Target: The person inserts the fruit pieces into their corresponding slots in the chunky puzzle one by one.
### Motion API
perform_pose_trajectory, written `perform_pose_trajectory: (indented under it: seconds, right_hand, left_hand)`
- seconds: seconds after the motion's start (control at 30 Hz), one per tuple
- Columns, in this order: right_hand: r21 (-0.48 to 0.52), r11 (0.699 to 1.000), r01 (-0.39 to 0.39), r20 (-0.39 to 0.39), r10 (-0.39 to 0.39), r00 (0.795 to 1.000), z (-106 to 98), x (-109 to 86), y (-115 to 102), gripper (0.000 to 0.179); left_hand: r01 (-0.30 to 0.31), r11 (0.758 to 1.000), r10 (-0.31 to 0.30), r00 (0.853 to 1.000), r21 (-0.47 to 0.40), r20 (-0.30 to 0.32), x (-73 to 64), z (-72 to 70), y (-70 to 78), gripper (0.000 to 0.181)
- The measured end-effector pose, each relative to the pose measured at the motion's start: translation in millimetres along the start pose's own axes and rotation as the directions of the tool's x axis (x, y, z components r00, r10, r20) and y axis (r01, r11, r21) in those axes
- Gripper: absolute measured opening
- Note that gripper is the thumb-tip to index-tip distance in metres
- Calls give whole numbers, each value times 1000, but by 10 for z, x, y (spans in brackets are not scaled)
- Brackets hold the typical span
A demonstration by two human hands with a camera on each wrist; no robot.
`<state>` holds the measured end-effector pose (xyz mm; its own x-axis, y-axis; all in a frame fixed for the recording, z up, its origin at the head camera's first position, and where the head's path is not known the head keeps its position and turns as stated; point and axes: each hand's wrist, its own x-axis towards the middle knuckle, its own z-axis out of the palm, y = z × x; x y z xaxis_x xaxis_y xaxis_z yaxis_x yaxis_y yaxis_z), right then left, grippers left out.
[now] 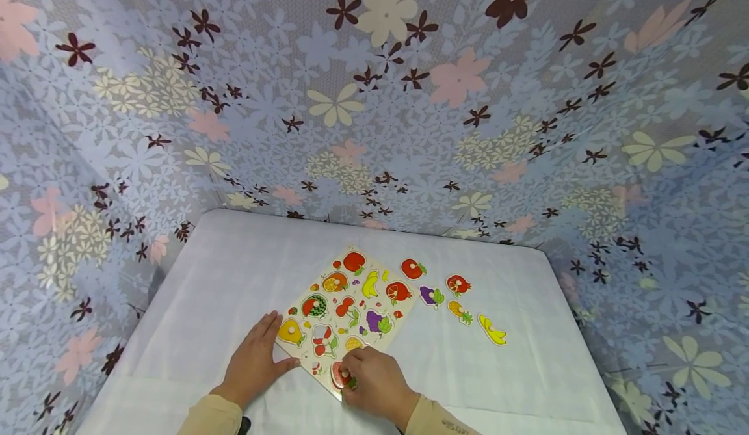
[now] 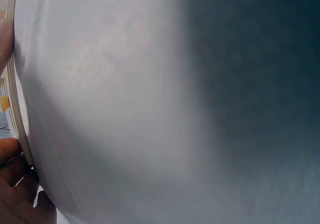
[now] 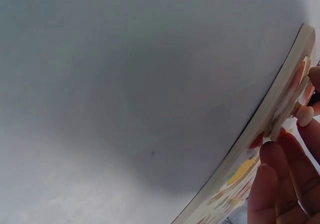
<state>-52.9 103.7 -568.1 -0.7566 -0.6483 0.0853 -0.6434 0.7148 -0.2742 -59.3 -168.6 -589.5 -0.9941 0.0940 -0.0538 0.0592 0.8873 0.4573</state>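
A fruit puzzle board (image 1: 358,267) lies at an angle on the table. My left hand (image 1: 253,361) rests at its left corner, fingers along one edge and the thumb at the front edge. In the left wrist view the fingers (image 2: 20,176) touch the board's side. Over the front corner, my right hand (image 1: 377,383) pinches a red strawberry puzzle piece (image 1: 337,374). Close up, that piece (image 3: 295,97) is tilted just over the board, its pale knob (image 3: 305,115) between the fingers. Watermelon (image 1: 315,305) and pear (image 1: 290,332) pieces with knobs sit in the board.
Right of the board lie several loose knobbed pieces: an apple (image 1: 411,268), grapes (image 1: 429,295), a pomegranate (image 1: 458,284), a pineapple (image 1: 456,309) and bananas (image 1: 492,331). A white cloth covers the table (image 1: 251,246). Flower-patterned fabric (image 1: 374,129) hangs behind and at both sides.
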Motion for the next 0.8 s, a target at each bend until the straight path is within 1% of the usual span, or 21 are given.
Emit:
perform_pose_trajectory:
  seconds: [0.27, 0.4, 0.8]
  right_hand:
    - [-14, 1000, -10, 37, 11, 999, -22, 20, -49, 26]
    - [-42, 999, -1, 59, 3, 998, -23, 28, -61, 26]
    - [-78, 996, 34, 58, -29, 998, -6, 19, -49, 28]
  left_hand:
    - [4, 1000, -4, 1000, 1, 2, 11, -7, -5, 104]
    - [-2, 1000, 2, 1000, 1, -2, 12, 2, -16, 105]
    - [-6, 1000, 6, 1000, 0, -1, 15, 4, -19, 105]
